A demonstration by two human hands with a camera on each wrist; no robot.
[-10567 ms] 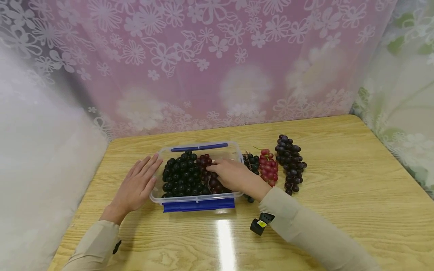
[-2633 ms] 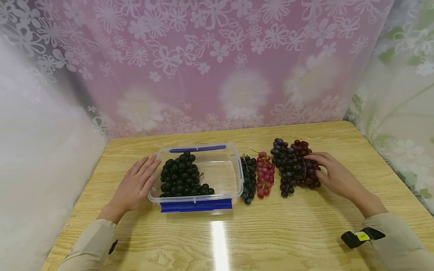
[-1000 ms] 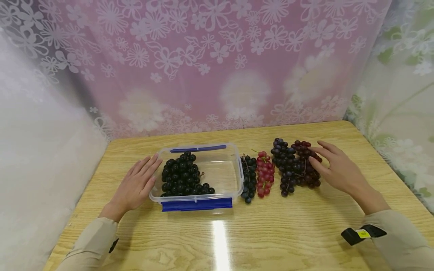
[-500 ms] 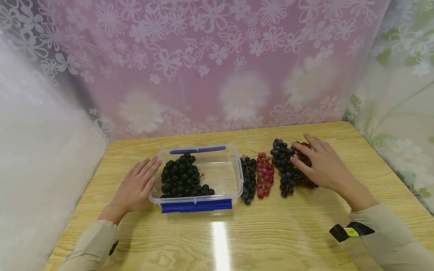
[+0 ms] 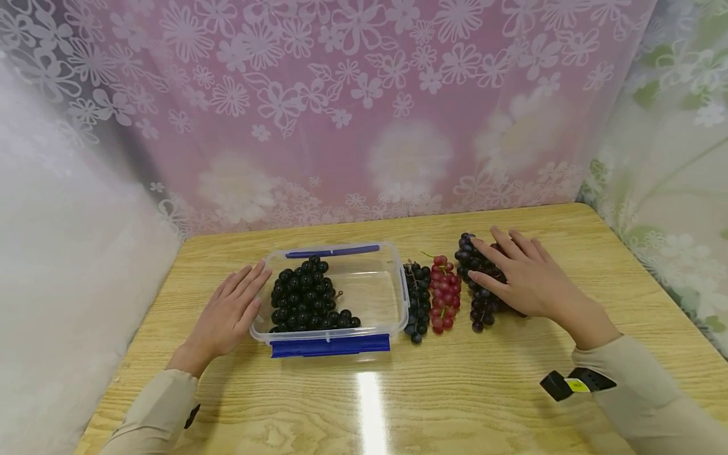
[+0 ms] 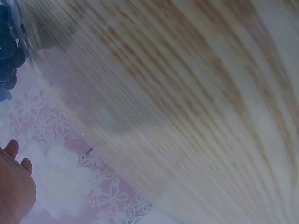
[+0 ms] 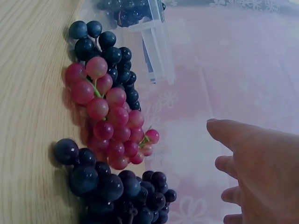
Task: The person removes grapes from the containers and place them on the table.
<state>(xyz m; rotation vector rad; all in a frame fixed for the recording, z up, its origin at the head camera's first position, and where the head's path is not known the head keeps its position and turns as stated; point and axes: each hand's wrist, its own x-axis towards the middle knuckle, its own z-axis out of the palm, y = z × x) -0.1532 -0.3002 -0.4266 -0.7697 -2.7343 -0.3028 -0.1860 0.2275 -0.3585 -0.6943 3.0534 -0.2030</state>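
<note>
My left hand [image 5: 230, 309] lies with straight fingers against the left side of a clear plastic box [image 5: 404, 291]. Inside the box, on its left, is a bunch of black grapes [image 5: 301, 297]. My right hand [image 5: 526, 281], fingers spread, hovers over a dark purple bunch of grapes [image 5: 482, 306] and hides most of a reddish-brown bunch beside it. In the right wrist view that hand [image 7: 261, 172] appears apart from the purple grapes [image 7: 110, 186]. Between box and purple bunch lie red grapes [image 5: 445, 294] and a slim blackish bunch [image 5: 418, 300].
Blue clips hang on the box's long sides, the front one [image 5: 330, 345] folded outward. A wood-grain table [image 5: 455, 392] carries everything. Behind it hangs a pink flowered cloth [image 5: 341, 158], with pale cloth at both sides.
The reddish-brown bunch went from the box to the right of the purple bunch. My right hand, lately at that bunch, has since let go and moved left. My left hand stays put.
</note>
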